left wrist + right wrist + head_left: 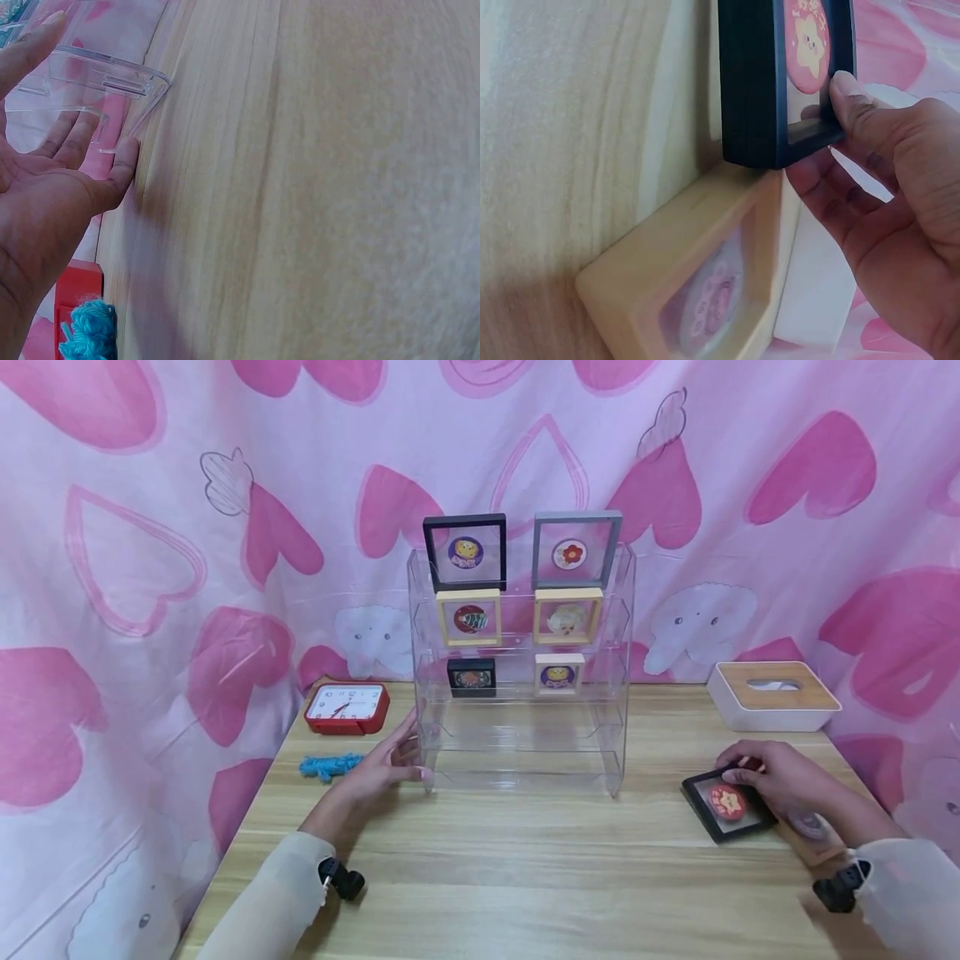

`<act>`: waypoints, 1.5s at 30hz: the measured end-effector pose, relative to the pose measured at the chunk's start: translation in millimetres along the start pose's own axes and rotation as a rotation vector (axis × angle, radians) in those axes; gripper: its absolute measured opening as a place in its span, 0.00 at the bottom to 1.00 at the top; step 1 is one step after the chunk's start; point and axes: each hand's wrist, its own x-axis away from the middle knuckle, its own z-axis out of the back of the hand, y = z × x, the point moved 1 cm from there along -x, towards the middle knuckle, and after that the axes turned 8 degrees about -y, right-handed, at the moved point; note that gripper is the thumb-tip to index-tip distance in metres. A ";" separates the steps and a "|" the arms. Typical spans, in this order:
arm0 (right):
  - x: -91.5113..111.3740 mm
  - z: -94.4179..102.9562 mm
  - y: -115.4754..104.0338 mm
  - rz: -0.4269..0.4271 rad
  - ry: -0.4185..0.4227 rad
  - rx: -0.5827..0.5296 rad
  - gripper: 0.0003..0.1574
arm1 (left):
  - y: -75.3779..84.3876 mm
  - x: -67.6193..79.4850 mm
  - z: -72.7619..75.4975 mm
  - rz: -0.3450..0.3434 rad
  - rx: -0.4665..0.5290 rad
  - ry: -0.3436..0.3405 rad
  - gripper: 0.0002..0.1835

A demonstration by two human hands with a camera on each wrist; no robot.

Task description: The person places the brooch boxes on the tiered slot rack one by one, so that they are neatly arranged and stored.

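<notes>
A clear tiered display rack [517, 768] stands mid-table, bearing small display frames on its upper tiers. My left hand [386, 764] is at its left side, thumb by the front corner, fingers extended behind; the left wrist view shows that hand [60, 172] loosely spread beside the clear plastic [112, 71]. At the right, my right hand [783, 777] pinches a black display frame [727, 803] with a red star badge inside. The thumb presses its front, as the right wrist view shows on the black frame [754, 90]. Partly under it lies a wood-coloured frame [667, 262] with a pale badge.
A red clock [347, 707] and a blue yarn bundle [330, 766] lie left of the rack. A white tissue box [776, 702] with a wooden lid sits at the back right. Behind the table [525, 877] hangs a pink heart-patterned curtain [315, 435].
</notes>
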 end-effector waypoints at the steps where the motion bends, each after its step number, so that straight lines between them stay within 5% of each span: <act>1: 0.3 1.5 -0.4 -0.003 0.007 -0.001 0.10 | 0.1 -0.2 0.2 0.000 0.000 0.001 0.62; 12: 3.9 24.3 -24.4 0.214 0.264 0.079 0.21 | 0.1 1.0 0.5 -0.036 -0.004 -0.015 0.63; 23: -4.5 41.4 -77.7 0.370 0.375 0.056 0.26 | -1.5 1.5 0.8 -0.026 -0.006 -0.015 0.63; 45: -29.7 45.0 -185.8 0.465 0.476 -0.067 0.23 | -1.6 -0.1 1.4 -0.024 -0.001 -0.018 0.62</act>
